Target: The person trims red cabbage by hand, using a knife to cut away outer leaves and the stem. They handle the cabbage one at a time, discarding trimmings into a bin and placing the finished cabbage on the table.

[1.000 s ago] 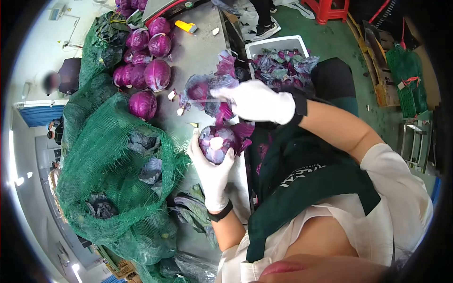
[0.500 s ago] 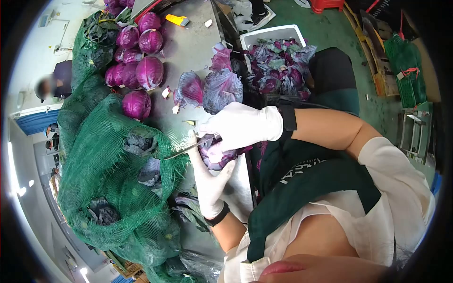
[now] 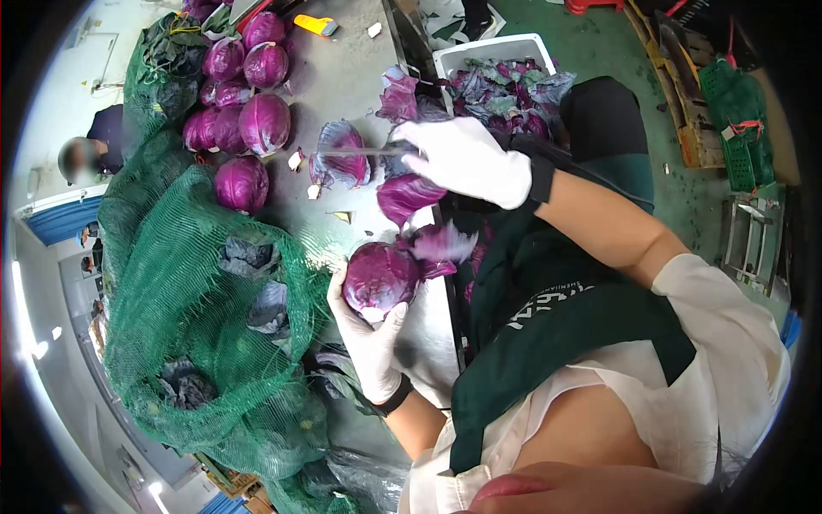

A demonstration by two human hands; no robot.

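Note:
My left hand (image 3: 368, 347), in a white glove, cups a peeled red cabbage (image 3: 381, 276) from below, thumb and fingers around its pale cut stem end. Farther up, my gloved right hand (image 3: 471, 158) grips a knife (image 3: 355, 152); its thin blade points left and is blurred, and the handle is hidden in the hand. Between the hands, a purple leaf (image 3: 409, 199) and a motion-blurred leaf (image 3: 445, 244) are beside the cabbage. Loose outer leaves (image 3: 342, 154) lie on the metal table (image 3: 342, 77) left of my right hand.
Several peeled cabbages (image 3: 265, 124) line the table's far side. A green net sack (image 3: 205, 291) holds unpeeled ones. A white bin (image 3: 492, 53) of leaves stands beyond the table edge. A yellow-handled tool (image 3: 314, 24) and stem scraps lie on the table. Another person (image 3: 107, 137) is at far left.
My right hand has moved up and away from the cabbage with the knife. Purple leaves have come off beside it, and the cabbage in my left hand is now uncovered to view.

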